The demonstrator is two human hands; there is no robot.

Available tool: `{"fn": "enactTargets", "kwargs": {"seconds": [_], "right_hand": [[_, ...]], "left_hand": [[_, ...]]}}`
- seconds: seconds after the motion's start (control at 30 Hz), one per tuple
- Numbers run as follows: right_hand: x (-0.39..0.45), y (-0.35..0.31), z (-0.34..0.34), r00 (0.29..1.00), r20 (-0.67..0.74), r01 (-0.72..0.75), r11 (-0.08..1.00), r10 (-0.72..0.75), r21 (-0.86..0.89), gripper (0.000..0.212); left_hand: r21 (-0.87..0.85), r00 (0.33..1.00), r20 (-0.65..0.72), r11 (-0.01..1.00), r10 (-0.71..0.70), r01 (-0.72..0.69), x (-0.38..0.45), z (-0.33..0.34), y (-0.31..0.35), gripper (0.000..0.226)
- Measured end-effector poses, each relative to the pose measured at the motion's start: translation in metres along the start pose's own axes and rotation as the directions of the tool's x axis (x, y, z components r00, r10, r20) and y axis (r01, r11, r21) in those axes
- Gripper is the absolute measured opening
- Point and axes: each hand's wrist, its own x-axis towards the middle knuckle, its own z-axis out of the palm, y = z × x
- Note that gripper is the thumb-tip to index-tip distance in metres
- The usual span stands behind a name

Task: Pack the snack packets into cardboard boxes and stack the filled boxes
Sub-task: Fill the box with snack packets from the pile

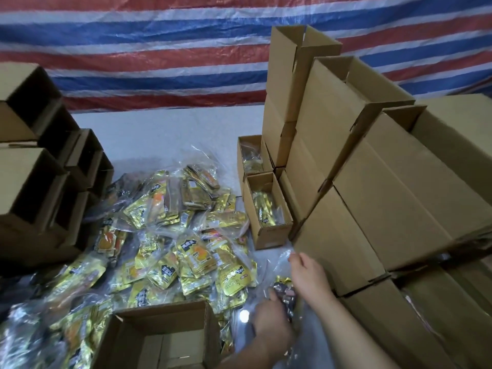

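Gold snack packets [170,246] in clear bags lie heaped across the middle of the table. At the near edge stands an open, empty cardboard box [159,339]. Just right of it, my left hand [271,324] grips a dark bundle of packets [286,294] that sits in a clear plastic bag [279,265]. My right hand [307,272] is above it and pinches the top edge of that bag. Two small open boxes [266,209] with gold packets inside stand behind the hands, and closed boxes [372,209] are stacked on the right.
Empty boxes [40,182] lie stacked on their sides at the left. Tall open boxes [295,83] stand at the back of the right stack. A striped red, white and blue tarp [159,49] hangs behind the white table [159,131].
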Motion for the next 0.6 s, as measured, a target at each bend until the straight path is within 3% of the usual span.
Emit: {"fn": "enactTargets", "kwargs": {"seconds": [0.17,0.3,0.4,0.47,0.6], "right_hand": [[0.013,-0.040,-0.019,0.999,0.011,0.041,0.999,-0.040,-0.011,0.018],[0.003,-0.082,-0.033,0.996,0.009,0.081,0.963,-0.086,0.258,0.035],[-0.017,-0.106,-0.035,0.962,0.214,-0.029,0.712,-0.172,0.702,0.039],[-0.031,-0.115,-0.030,0.899,0.322,-0.114,0.553,-0.296,0.825,0.047],[-0.056,-0.136,-0.004,0.847,0.432,-0.212,0.549,-0.310,0.809,0.046]], "left_hand": [[-0.420,0.991,-0.117,0.901,0.065,-0.109,-0.017,-0.057,0.029,0.072],[-0.553,0.946,-0.286,0.781,0.150,-0.291,-0.035,-0.125,0.033,0.067],[-0.543,0.904,-0.386,0.747,0.184,-0.384,-0.052,-0.170,0.018,0.066],[-0.550,0.877,-0.441,0.715,0.190,-0.432,-0.064,-0.195,0.001,0.059],[-0.708,0.903,-0.365,0.562,0.227,-0.427,-0.084,-0.232,-0.023,0.042]]}}
